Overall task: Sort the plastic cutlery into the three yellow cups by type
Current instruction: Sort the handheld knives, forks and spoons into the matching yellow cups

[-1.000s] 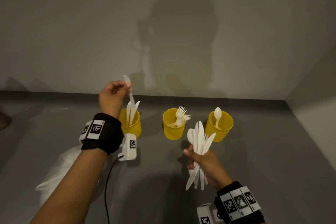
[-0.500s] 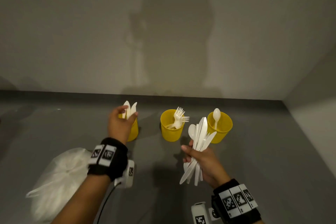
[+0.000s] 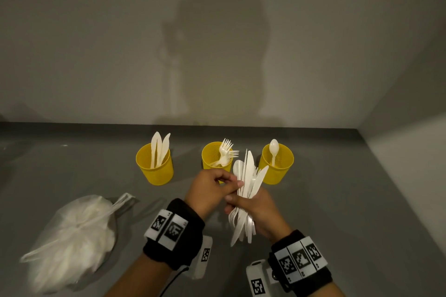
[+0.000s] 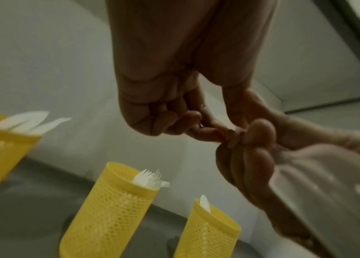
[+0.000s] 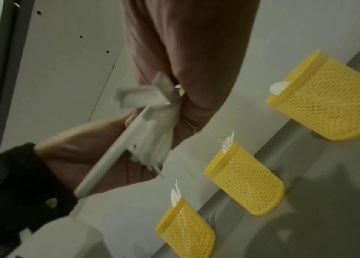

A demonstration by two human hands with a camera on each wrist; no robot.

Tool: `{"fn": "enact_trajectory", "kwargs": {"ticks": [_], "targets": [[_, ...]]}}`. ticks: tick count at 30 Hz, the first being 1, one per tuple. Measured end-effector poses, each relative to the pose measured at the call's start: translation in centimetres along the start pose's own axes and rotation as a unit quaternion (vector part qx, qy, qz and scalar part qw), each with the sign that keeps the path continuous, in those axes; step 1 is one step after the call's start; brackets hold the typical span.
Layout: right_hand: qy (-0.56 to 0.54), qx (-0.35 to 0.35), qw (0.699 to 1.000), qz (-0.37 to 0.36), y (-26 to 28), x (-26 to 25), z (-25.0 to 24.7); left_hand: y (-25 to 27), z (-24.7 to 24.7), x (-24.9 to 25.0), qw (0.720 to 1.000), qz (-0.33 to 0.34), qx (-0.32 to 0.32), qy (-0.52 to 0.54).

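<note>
I have my right hand (image 3: 259, 210) wrapped round a fanned bundle of white cutlery (image 3: 246, 190), handles hanging below the fist and blades and bowls pointing up toward the cups, which I judge keeps every head visible so a type can be read before anything is pulled. My left hand (image 3: 210, 188) is drawn in beside it, its grip narrow: thumb and forefinger are closed together at the edge of the bundle, seemingly on a single piece (the left wrist view is too blurred there for me to name which piece it is, or to be sure it is truly pinched). The three yellow mesh cups stand in a row on the grey surface (image 3: 337, 200) near the back wall, well apart from each other: the left cup (image 3: 155, 169) holds knives, the middle cup (image 3: 212, 159) holds forks leaning to the right, and the right cup (image 3: 277, 169) holds one spoon standing upright. The bundle is held just in front of the middle and right cups, so each drop is a short reach. A white plastic bag (image 3: 72, 231) lies slumped on the surface to my left, well clear of the cups. Much sorting remains, judging by how thick the bundle is.
</note>
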State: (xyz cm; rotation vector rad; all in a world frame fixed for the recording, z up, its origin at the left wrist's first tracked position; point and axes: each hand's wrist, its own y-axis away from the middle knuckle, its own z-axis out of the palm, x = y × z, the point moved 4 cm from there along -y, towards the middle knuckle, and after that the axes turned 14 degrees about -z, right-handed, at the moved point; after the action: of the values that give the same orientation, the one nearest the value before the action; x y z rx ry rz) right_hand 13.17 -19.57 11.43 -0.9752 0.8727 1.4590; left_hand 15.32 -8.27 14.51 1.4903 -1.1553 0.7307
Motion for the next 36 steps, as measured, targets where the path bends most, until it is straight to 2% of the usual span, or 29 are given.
{"fn": "enact_trajectory", "kwargs": {"ticks": [3, 5, 11, 15, 18, 22, 28, 32, 34, 36], "targets": [[-0.049, -0.008, 0.999, -0.003, 0.3, -0.4, -0.1, -0.3, -0.7, -0.2, 0.999, -0.020, -0.023, 0.021], [-0.065, 0.013, 0.998, 0.009, 0.4, -0.3, -0.3, -0.2, -1.0, -0.1, 0.999, -0.021, -0.024, 0.027], [-0.042, 0.051, 0.997, 0.027, 0.4, -0.2, -1.3, -0.4, -2.4, 0.5, 0.996, -0.031, 0.039, 0.076], [-0.028, 0.075, 0.996, 0.045, 0.5, -0.1, -2.1, -1.3, -5.0, 1.7, 0.979, 0.000, 0.072, 0.192], [-0.008, 0.107, 0.993, 0.047, 0.6, 0.0, -3.3, -2.0, -6.7, 2.7, 0.968, 0.033, 0.092, 0.232], [-0.026, 0.123, 0.991, 0.049, 0.4, 0.3, -4.2, -3.3, -6.9, 3.1, 0.963, 0.047, 0.067, 0.256], [-0.039, 0.099, 0.994, 0.036, -0.2, 0.6, -4.7, -5.1, -4.8, 0.8, 0.936, -0.048, -0.024, 0.347], [-0.033, 0.098, 0.994, 0.042, -0.3, 1.1, -5.1, -5.5, -3.8, 0.1, 0.935, -0.056, -0.046, 0.347], [-0.033, 0.102, 0.993, 0.041, -0.4, 1.3, -5.3, -5.7, -3.5, 0.0, 0.949, -0.051, -0.023, 0.310], [-0.033, 0.102, 0.993, 0.043, -0.5, 1.4, -5.3, -6.5, -3.3, -0.2, 0.970, -0.053, 0.030, 0.234]]}}
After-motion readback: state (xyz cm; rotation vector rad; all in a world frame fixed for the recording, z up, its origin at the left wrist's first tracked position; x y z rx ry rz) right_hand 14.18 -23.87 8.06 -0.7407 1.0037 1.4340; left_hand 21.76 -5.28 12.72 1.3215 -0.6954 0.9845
